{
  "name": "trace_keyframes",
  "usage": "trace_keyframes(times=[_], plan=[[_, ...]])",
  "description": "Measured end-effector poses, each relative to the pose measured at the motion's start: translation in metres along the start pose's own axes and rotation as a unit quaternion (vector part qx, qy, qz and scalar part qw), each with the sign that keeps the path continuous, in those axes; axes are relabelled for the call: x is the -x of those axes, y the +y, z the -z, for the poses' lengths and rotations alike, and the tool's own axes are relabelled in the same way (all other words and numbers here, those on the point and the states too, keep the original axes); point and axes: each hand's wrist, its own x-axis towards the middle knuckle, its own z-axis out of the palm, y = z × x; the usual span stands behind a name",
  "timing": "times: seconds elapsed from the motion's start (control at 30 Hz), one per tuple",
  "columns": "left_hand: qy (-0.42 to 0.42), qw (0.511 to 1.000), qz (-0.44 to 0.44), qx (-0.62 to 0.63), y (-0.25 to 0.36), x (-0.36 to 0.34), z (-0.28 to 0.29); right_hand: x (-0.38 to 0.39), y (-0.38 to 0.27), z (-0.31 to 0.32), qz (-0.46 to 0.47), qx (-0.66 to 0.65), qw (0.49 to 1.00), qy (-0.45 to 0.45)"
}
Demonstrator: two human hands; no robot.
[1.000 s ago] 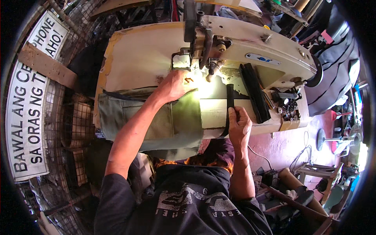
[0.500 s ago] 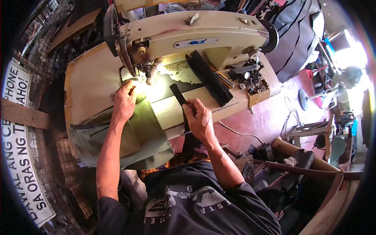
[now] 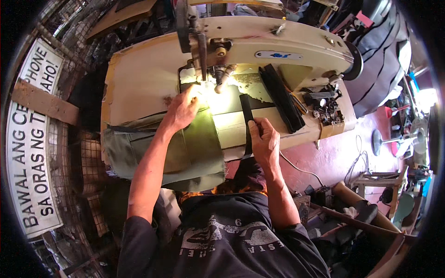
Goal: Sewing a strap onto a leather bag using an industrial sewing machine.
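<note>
Pinching black strip (image 3: pixel 246 107) midway btwn thumb & fingers, R hand (image 3: pixel 265 140) has it at desk (image 3: pixel 130 76) edge, right of green cloth (image 3: pixel 206 150). Prob. light, flexible; grip flat nr middle. L hand (image 3: pixel 183 109) curled nr needle; glare, can't tell hold.

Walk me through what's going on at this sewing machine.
A person is working at the sewing machine with both hands. The left hand is by the brightly lit needle area, at the far edge of the green cloth; glare hides what its fingertips hold. The right hand grips a black strip to the right of that cloth. A folded black bundle lies farther right on the table.
</note>
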Motion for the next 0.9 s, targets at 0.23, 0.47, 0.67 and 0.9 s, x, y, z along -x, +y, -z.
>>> trace_keyframes(times=[0.23, 0.47, 0.67, 0.9], plan=[[-0.178, 0.958, 0.085, 0.207, 0.007, -0.001, 0.019, -0.005, -0.015, -0.029, 0.037, 0.027, 0.999, -0.001], [-0.212, 0.926, 0.049, 0.309, 0.003, 0.004, 0.025, 0.001, -0.028, -0.054, 0.082, 0.028, 0.995, -0.051], [-0.199, 0.944, 0.072, 0.255, -0.002, 0.003, 0.024, 0.013, -0.027, -0.055, 0.124, 0.056, 0.988, -0.07], [-0.196, 0.949, 0.056, 0.238, -0.007, -0.001, 0.025, 0.016, -0.027, -0.058, 0.174, 0.066, 0.982, -0.039]])
